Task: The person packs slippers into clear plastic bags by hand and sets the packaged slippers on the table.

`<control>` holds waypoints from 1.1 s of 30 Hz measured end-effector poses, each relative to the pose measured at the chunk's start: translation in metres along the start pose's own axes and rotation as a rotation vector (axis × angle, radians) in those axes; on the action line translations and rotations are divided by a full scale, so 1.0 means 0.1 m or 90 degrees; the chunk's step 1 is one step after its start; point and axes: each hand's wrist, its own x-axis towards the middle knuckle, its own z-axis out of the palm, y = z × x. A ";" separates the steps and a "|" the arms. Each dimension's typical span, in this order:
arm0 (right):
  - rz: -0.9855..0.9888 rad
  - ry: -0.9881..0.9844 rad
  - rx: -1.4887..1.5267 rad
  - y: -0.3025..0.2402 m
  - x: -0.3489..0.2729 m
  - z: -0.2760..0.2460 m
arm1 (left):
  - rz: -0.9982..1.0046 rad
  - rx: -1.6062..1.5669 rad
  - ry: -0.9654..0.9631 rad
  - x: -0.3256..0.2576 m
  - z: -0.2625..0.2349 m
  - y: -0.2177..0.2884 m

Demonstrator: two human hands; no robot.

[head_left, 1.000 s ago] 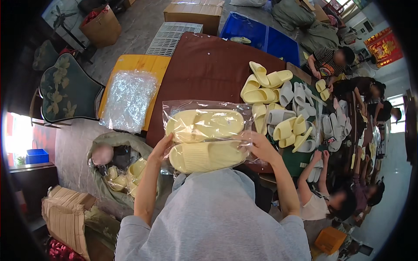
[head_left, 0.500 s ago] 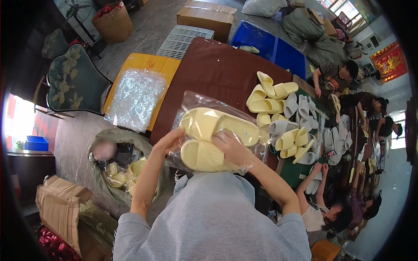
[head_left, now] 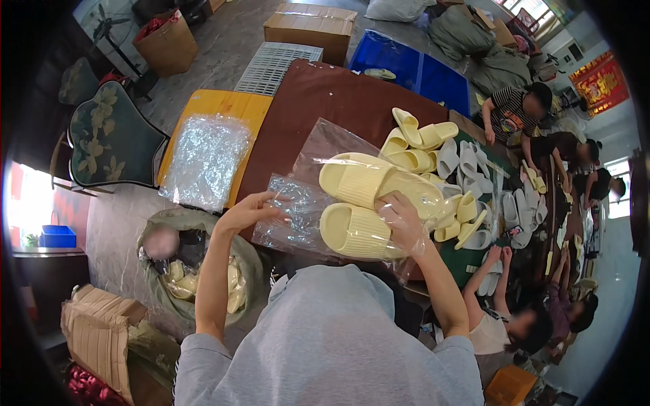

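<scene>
A pair of pale yellow slippers (head_left: 359, 230) lies side by side in a clear plastic bag (head_left: 342, 140), held over the near part of the brown table. My right hand (head_left: 401, 220) grips them around the middle, with clear plastic over its wrist. To their left, my left hand (head_left: 252, 211) is open, its fingertips at the edge of some flat clear plastic bags (head_left: 292, 210). Whether those fingertips touch the plastic is hard to tell.
Yellow and grey slippers (head_left: 467, 162) are heaped on the right. A stack of clear bags (head_left: 208, 159) covers a wooden board (head_left: 254, 108). At lower left, an open sack (head_left: 152, 227) holds bagged slippers. Blue crates (head_left: 443, 84) stand beyond the table; several people sit at right.
The bagged slippers have moved right in my right hand. My left hand has let go of them and drawn back left, uncovering the flat bags beneath.
</scene>
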 end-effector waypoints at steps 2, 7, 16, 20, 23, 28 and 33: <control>0.007 0.030 -0.054 0.00 -0.03 -0.01 | -0.028 0.022 -0.036 0.11 0.03 0.08; -0.045 0.032 -0.046 -0.10 -0.08 -0.04 | 0.010 0.026 0.113 0.59 0.10 0.24; 0.184 0.033 -0.059 0.15 -0.66 -0.15 | 0.184 0.253 0.421 0.79 0.32 0.23; 0.267 0.097 -0.034 0.29 -0.94 0.10 | 0.208 0.178 0.369 0.93 0.62 0.23; 0.258 0.165 -0.012 0.27 -0.89 0.07 | 0.203 0.216 0.328 1.04 0.63 0.22; 0.224 0.013 -0.042 0.35 -1.11 -0.44 | 0.294 0.248 0.475 0.96 0.04 0.28; 0.393 0.103 0.038 0.77 -1.94 -0.51 | 0.164 0.092 0.539 0.51 -0.45 0.21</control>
